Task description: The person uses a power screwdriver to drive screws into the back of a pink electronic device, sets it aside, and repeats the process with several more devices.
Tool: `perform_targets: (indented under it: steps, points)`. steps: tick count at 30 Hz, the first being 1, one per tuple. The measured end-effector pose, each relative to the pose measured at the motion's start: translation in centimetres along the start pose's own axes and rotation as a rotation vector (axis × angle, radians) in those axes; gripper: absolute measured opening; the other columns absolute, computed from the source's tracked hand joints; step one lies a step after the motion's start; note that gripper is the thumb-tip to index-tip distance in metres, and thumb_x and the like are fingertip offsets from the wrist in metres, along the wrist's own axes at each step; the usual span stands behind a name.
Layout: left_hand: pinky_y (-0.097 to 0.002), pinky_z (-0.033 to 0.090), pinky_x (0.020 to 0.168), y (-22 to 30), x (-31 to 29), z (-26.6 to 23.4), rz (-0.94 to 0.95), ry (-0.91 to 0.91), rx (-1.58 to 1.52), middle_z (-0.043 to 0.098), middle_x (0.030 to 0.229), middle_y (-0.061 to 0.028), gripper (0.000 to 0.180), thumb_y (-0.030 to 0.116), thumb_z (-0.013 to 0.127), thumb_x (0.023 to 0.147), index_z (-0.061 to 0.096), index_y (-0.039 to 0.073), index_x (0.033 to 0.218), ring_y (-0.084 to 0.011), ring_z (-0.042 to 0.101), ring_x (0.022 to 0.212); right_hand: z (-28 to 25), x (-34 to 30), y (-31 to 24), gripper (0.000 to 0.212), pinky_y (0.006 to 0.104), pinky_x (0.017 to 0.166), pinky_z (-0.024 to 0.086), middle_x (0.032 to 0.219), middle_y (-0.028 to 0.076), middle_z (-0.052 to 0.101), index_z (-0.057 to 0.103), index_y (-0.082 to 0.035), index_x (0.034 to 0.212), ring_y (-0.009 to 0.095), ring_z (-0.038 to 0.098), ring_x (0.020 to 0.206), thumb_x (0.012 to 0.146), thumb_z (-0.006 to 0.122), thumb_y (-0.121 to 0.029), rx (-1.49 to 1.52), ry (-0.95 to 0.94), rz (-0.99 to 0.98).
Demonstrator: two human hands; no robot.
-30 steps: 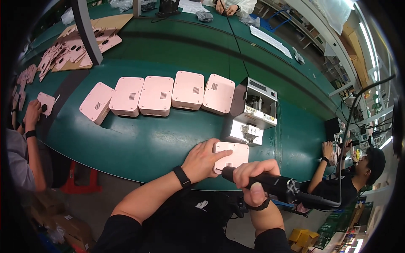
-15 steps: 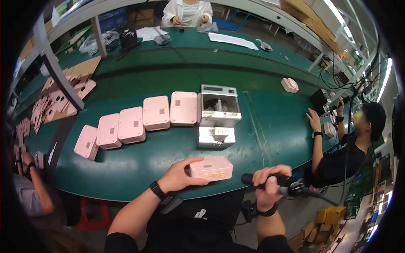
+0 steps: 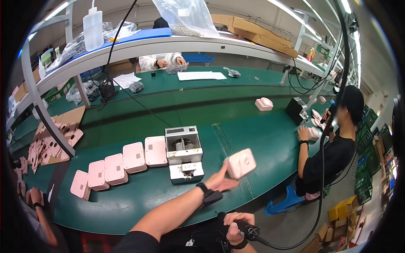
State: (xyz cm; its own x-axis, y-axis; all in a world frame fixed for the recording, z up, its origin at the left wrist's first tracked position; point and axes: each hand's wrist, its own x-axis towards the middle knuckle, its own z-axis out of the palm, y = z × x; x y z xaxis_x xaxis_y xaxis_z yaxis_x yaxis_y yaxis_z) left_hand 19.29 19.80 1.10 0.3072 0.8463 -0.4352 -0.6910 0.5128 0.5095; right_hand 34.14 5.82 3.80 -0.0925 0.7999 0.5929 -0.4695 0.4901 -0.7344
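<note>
A pale pink box (image 3: pixel 241 163) with a round raised part on its face is right of the middle of the green table, tilted and slightly blurred. My left hand (image 3: pixel 220 181) reaches out at its lower left corner, thumb and fingers stretched apart. The fingers touch or nearly touch its left side; whether the box rests on the table I cannot tell. Close to my body, my right hand (image 3: pixel 237 225) is wrapped round a black corded power screwdriver (image 3: pixel 249 232). Left of my left hand stands a small metal-cased machine (image 3: pixel 184 154) with an open top compartment.
Several pink boxes (image 3: pixel 134 157) form a row left of the machine. Flat pink parts (image 3: pixel 52 139) lie on cardboard at far left. Another pink box (image 3: pixel 264 104) stands farther back. A co-worker (image 3: pixel 333 143) sits at right; a black cable (image 3: pixel 322 168) hangs before them.
My left hand has carried the pink box rightward and away from me, and its grip has opened. The box has turned to show its round part. My view has tilted up.
</note>
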Motion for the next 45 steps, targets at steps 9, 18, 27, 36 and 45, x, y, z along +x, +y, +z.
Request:
perform_targets:
  steps: [9, 18, 27, 36, 45]
  points:
    - [-0.0312, 0.051, 0.093, -1.8, -10.2, -1.4, 0.592, 0.081, 0.735, 0.064, 0.120, -0.0111, 0.052, 0.029, 0.066, 0.096, 0.048, 0.004, 0.139, -0.0168, 0.064, 0.106, -1.8, 1.3, 0.6, 0.031, 0.0314, 0.053, 0.048, 0.066, 0.006, 0.052, 0.041, -0.005, 0.105, 0.017, 0.052, 0.055, 0.091, 0.063, -0.023, 0.005, 0.127, 0.033]
    - [-0.0377, 0.047, 0.098, 9.6, -33.5, -16.5, 1.009, 1.616, 1.634, 0.061, 0.124, -0.0157, 0.041, 0.018, 0.068, 0.089, 0.059, 0.003, 0.127, -0.0308, 0.059, 0.114, -1.8, 5.5, 1.7, 0.023, 0.0274, 0.050, 0.041, 0.066, 0.004, 0.045, 0.041, -0.008, 0.103, 0.013, 0.044, 0.052, 0.093, 0.057, -0.022, 0.071, 0.116, 0.264]
    - [-0.0476, 0.038, 0.107, 2.2, -48.1, -31.1, 0.539, 1.986, 1.656, 0.057, 0.133, -0.0189, 0.033, 0.027, 0.059, 0.094, 0.068, 0.015, 0.123, -0.0381, 0.051, 0.124, -1.2, 5.6, 1.9, 0.023, 0.0275, 0.050, 0.041, 0.066, 0.003, 0.046, 0.041, -0.008, 0.103, 0.013, 0.044, 0.051, 0.092, 0.057, -0.021, 0.017, 0.111, 0.309]
    - [-0.0523, 0.028, 0.114, -4.7, -41.3, -18.2, 0.482, 1.581, 1.846, 0.048, 0.144, -0.0173, 0.039, 0.019, 0.059, 0.092, 0.063, 0.014, 0.131, -0.0413, 0.038, 0.136, 0.1, 7.5, 2.5, 0.023, 0.0294, 0.050, 0.042, 0.065, 0.005, 0.047, 0.043, -0.007, 0.103, 0.014, 0.045, 0.050, 0.091, 0.060, -0.017, 0.094, 0.070, 0.365]
    - [-0.0557, 0.032, 0.111, -2.7, -24.6, -8.7, 0.852, 0.823, 1.932, 0.053, 0.138, -0.0143, 0.043, 0.029, 0.070, 0.084, 0.066, 0.021, 0.126, -0.0407, 0.043, 0.133, 1.9, 9.3, 3.2, 0.021, 0.0305, 0.049, 0.045, 0.061, 0.007, 0.049, 0.044, -0.004, 0.102, 0.015, 0.047, 0.047, 0.087, 0.059, -0.005, -0.120, -0.048, 0.454]
